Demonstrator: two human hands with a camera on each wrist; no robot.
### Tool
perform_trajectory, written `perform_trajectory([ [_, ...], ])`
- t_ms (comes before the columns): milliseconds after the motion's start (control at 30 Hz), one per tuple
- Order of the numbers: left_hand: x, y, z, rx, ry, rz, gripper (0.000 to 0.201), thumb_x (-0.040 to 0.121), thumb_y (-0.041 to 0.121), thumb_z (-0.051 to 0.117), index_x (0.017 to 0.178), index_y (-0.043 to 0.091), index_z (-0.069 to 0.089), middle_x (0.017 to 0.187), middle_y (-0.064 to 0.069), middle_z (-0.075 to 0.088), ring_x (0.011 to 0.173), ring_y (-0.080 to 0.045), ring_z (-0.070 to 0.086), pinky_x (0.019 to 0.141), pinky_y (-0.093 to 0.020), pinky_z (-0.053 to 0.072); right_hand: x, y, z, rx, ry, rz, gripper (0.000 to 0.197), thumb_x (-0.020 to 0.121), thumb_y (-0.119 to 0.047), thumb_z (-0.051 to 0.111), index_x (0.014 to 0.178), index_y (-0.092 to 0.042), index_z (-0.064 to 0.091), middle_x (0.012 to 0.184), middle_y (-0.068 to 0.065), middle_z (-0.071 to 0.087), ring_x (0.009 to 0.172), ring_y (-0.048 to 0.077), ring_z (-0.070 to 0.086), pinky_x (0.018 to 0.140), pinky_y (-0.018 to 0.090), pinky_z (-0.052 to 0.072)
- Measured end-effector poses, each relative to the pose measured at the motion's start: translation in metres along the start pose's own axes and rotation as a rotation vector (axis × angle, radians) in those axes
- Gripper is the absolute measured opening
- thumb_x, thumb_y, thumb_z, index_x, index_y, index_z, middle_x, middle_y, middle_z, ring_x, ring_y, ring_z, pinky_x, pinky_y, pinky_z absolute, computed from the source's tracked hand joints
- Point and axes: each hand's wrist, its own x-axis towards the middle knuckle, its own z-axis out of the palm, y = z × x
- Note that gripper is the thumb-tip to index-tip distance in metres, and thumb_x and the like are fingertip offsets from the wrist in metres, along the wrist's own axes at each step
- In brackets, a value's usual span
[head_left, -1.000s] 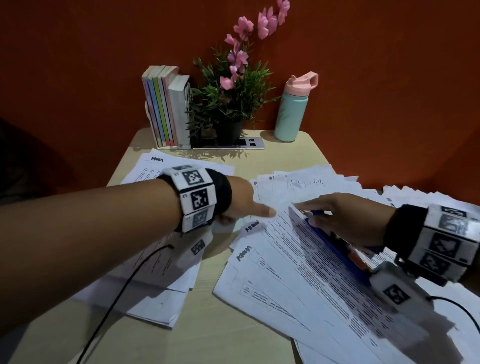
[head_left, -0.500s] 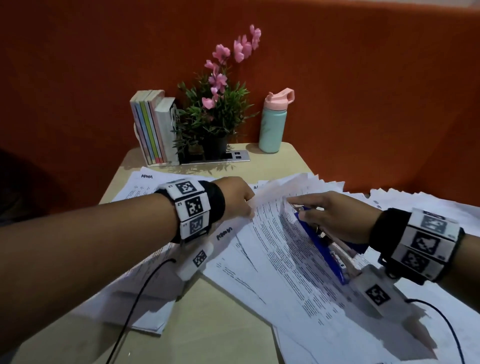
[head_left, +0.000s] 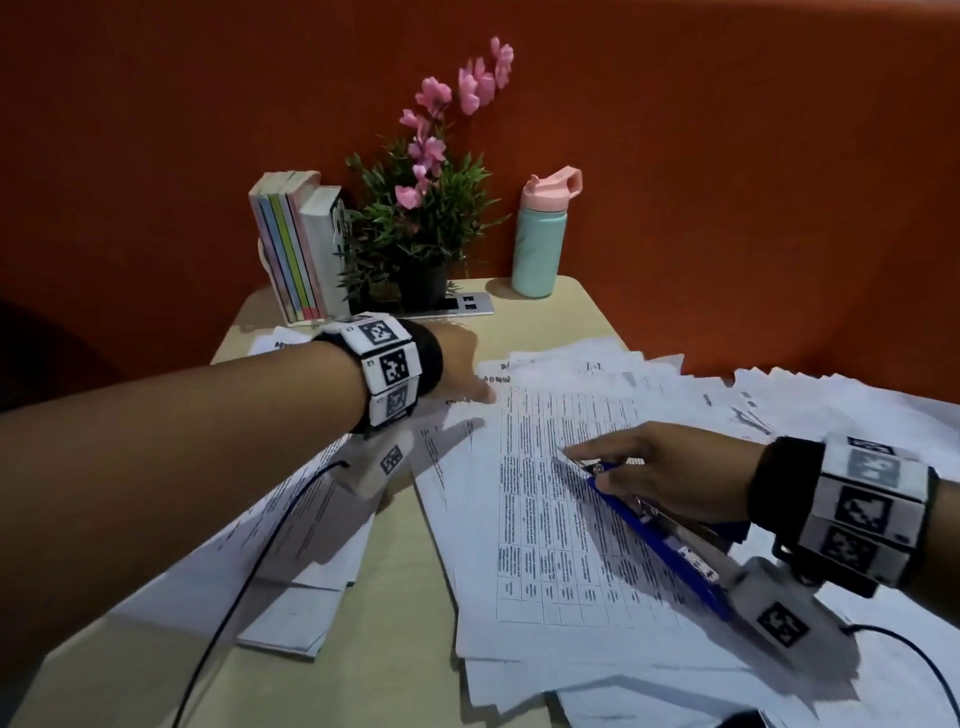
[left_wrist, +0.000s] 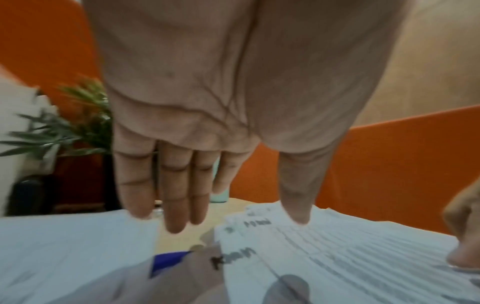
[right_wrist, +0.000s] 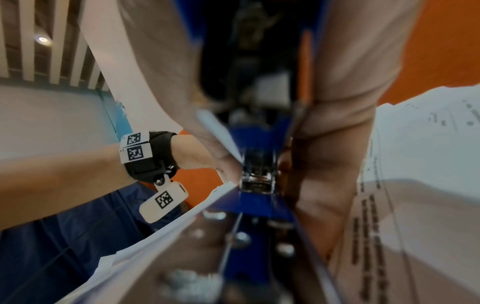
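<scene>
1. Gripping the stapler (head_left: 660, 545), your right hand (head_left: 670, 478) curls round its body, with the index finger stretched along the top toward the nose.
2. Stapler is blue and lies slanted at the right of the scene. Its nose points far-left, over the right edge of the top sheet of the sheets (head_left: 550, 545).
3. Right wrist view: a sheet edge runs up to the stapler's metal mouth. Whether it sits inside, can't tell.
4. Your left hand (head_left: 457, 369) is flat, fingers straight and together, thumb spread apart, holding nothing.
5. It's at the far left corner of the sheets. Left wrist view puts the thumb tip over that corner and the fingers over a bare strip of table (head_left: 395, 623). Contact can't be told, too blurred.
6. Hands are well apart, with printed sheets between them.
7. Sheets are a fanned stack covering the right and near part of the table.
8. Second pile (head_left: 291, 587) lies at left, under your left forearm.
9. Far edge: books (head_left: 296, 244) stand upright at left, plant (head_left: 421, 208) just right of them, bottle (head_left: 540, 239) right of the plant.
</scene>
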Motion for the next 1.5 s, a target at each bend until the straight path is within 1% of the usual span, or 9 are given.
perform_trajectory([
  [133, -0.006, -0.023, 0.001, 0.031, -0.175, -0.076, 0.05, 0.088, 0.057, 0.063, 0.09, 0.007, 0.063, 0.075, -0.002, 0.056, 0.067, -0.019, 0.05, 0.061, -0.028, 0.04, 0.003, 0.001, 0.001, -0.003, -0.003, -0.015, 0.037, 0.099, -0.041, 0.052, 0.131, -0.06, 0.047, 0.146, -0.024, 0.044, 0.126, 0.003, 0.049, 0.107, 0.026, 0.037],
  [200, -0.013, -0.031, -0.001, -0.061, -0.185, -0.082, 0.043, 0.085, 0.051, 0.07, 0.085, 0.009, 0.06, 0.071, -0.003, 0.052, 0.063, -0.019, 0.046, 0.055, -0.026, 0.037, 0.003, 0.002, 0.001, 0.004, 0.005, -0.02, 0.037, 0.1, -0.041, 0.051, 0.13, -0.061, 0.047, 0.147, -0.026, 0.042, 0.126, 0.003, 0.05, 0.106, 0.026, 0.038],
  [300, -0.024, -0.043, 0.001, -0.607, -0.239, -0.079, 0.039, 0.088, 0.034, 0.073, 0.105, 0.001, 0.064, 0.1, -0.015, 0.071, 0.092, -0.031, 0.07, 0.079, -0.037, 0.06, 0.002, 0.004, 0.002, 0.016, 0.028, -0.027, 0.037, 0.1, -0.04, 0.05, 0.13, -0.061, 0.047, 0.139, -0.027, 0.049, 0.12, 0.002, 0.054, 0.098, 0.022, 0.04],
  [400, -0.045, -0.042, 0.009, -1.142, -0.358, -0.082, 0.041, 0.095, 0.031, 0.064, 0.127, 0.006, 0.061, 0.118, -0.017, 0.071, 0.114, -0.039, 0.065, 0.1, -0.057, 0.049, 0.0, 0.007, 0.004, 0.052, 0.05, -0.008, 0.037, 0.1, -0.041, 0.05, 0.128, -0.064, 0.047, 0.121, -0.018, 0.063, 0.106, 0.006, 0.061, 0.093, 0.025, 0.047],
  [567, -0.07, -0.026, 0.039, -1.47, -0.318, -0.074, 0.048, 0.081, 0.029, 0.078, 0.125, 0.015, 0.066, 0.118, -0.011, 0.072, 0.111, -0.035, 0.067, 0.093, -0.048, 0.055, 0.0, 0.008, 0.005, 0.072, 0.069, 0.001, 0.037, 0.1, -0.039, 0.051, 0.129, -0.061, 0.049, 0.116, -0.026, 0.055, 0.103, -0.001, 0.058, 0.085, 0.019, 0.041],
  [700, -0.074, -0.006, 0.045, -0.942, 0.057, -0.123, 0.026, 0.073, 0.017, 0.085, 0.095, 0.009, 0.074, 0.091, -0.008, 0.076, 0.084, -0.028, 0.073, 0.077, -0.039, 0.061, -0.002, 0.004, 0.005, 0.063, 0.07, -0.007, 0.036, 0.1, -0.039, 0.051, 0.127, -0.063, 0.05, 0.125, -0.023, 0.058, 0.113, 0.007, 0.059, 0.096, 0.026, 0.044],
  [967, -0.036, 0.001, 0.028, -0.747, 0.007, -0.008, 0.037, 0.07, 0.023, 0.088, 0.098, 0.006, 0.072, 0.094, -0.008, 0.076, 0.088, -0.028, 0.073, 0.085, -0.041, 0.059, -0.005, -0.025, -0.003, -0.284, 0.015, -0.247, 0.042, 0.102, -0.036, 0.045, 0.141, -0.052, 0.042, 0.106, -0.026, 0.051, 0.092, -0.004, 0.053, 0.078, 0.017, 0.042],
  [1167, -0.039, -0.003, 0.041, -0.445, 0.314, 0.086, 0.112, 0.062, 0.055, 0.086, 0.152, 0.03, 0.025, 0.149, -0.003, 0.037, 0.133, -0.023, 0.043, 0.107, -0.041, 0.042, 0.009, -0.035, 0.008, -0.492, -0.078, -0.371, 0.049, 0.102, -0.029, 0.043, 0.147, -0.045, 0.035, 0.122, -0.015, 0.051, 0.11, 0.007, 0.052, 0.09, 0.027, 0.043],
  [1500, -0.051, 0.001, 0.061, 0.268, -0.078, 0.329, 0.093, 0.076, 0.081, 0.052, 0.154, 0.047, 0.014, 0.165, -0.005, 0.003, 0.153, -0.023, -0.005, 0.12, -0.057, 0.004, 0.029, -0.04, 0.006, -0.603, -0.136, -0.422, 0.049, 0.102, -0.03, 0.041, 0.147, -0.048, 0.033, 0.119, -0.02, 0.046, 0.101, 0.003, 0.048, 0.081, 0.019, 0.032],
])
